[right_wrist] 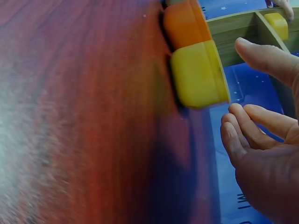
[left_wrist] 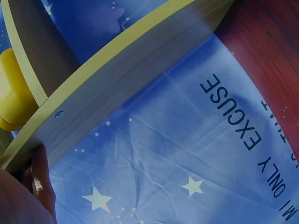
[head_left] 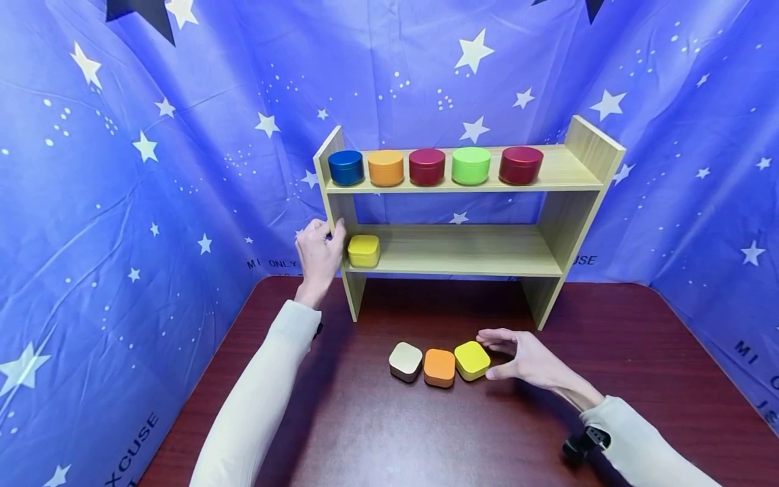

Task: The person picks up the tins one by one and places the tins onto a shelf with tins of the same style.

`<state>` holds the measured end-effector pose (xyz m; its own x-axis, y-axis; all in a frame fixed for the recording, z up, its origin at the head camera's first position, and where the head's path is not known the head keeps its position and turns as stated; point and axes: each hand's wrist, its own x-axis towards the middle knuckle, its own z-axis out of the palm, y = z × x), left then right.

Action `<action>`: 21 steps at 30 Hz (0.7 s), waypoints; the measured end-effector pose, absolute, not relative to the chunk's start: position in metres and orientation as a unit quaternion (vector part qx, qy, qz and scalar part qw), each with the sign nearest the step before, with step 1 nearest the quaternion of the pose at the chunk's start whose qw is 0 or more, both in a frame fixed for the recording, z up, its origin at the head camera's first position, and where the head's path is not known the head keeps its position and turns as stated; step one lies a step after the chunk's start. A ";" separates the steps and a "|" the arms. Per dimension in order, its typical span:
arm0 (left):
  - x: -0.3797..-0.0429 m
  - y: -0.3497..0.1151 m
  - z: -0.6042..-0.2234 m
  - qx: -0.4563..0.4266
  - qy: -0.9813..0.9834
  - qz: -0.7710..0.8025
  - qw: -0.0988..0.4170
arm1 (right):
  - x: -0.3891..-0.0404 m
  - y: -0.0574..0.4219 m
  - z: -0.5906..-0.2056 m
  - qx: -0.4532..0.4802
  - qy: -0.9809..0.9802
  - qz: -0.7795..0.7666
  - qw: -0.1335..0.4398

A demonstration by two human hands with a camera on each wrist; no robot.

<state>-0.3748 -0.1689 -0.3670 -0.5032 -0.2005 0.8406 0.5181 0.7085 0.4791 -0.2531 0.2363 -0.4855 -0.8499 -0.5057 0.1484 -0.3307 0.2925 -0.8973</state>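
Observation:
My left hand point(head_left: 320, 251) grips the left side panel of a two-tier wooden shelf point(head_left: 462, 253), thumb at the front edge and fingers on the outer face. Just inside that panel, a yellow square tin point(head_left: 364, 251) stands on the lower tier. My right hand point(head_left: 528, 357) is spread over the table, thumb and fingers apart, at the right side of another yellow square tin point(head_left: 472, 360). In the right wrist view nothing lies between thumb and fingers. To that tin's left sit an orange square tin point(head_left: 439, 368) and a cream-lidded square tin point(head_left: 406, 361).
Along the upper tier stand round tins: a blue one point(head_left: 346, 168), an orange one point(head_left: 386, 168), a dark red one point(head_left: 427, 167), a green one point(head_left: 471, 166) and a second dark red one point(head_left: 521, 166). A star-printed blue cloth point(head_left: 201, 169) encloses the dark red table point(head_left: 365, 439).

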 end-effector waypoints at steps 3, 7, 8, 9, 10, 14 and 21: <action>-0.375 -0.169 -0.368 -0.102 -0.783 -0.370 0.489 | -0.253 0.235 -0.490 -0.261 0.795 -0.540 0.092; -0.374 -0.169 -0.367 -0.103 -0.782 -0.371 0.491 | -0.254 0.234 -0.495 -0.256 0.793 -0.543 0.103; -0.374 -0.169 -0.367 -0.104 -0.782 -0.371 0.491 | -0.254 0.233 -0.496 -0.254 0.793 -0.543 0.106; -0.374 -0.169 -0.367 -0.103 -0.782 -0.370 0.491 | -0.255 0.233 -0.497 -0.252 0.794 -0.543 0.109; -0.374 -0.168 -0.367 -0.103 -0.782 -0.370 0.491 | -0.255 0.233 -0.498 -0.249 0.794 -0.543 0.113; -0.375 -0.168 -0.367 -0.104 -0.781 -0.368 0.494 | -0.257 0.230 -0.500 -0.240 0.792 -0.547 0.125; -0.374 -0.168 -0.367 -0.102 -0.782 -0.369 0.492 | -0.258 0.226 -0.502 -0.230 0.794 -0.547 0.133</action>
<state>-0.3742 -0.1681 -0.3668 -0.4942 -0.2033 0.8452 0.5229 0.7072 0.4758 -0.2576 0.2262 -0.5022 -0.8587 -0.5107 0.0418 -0.2205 0.2947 -0.9298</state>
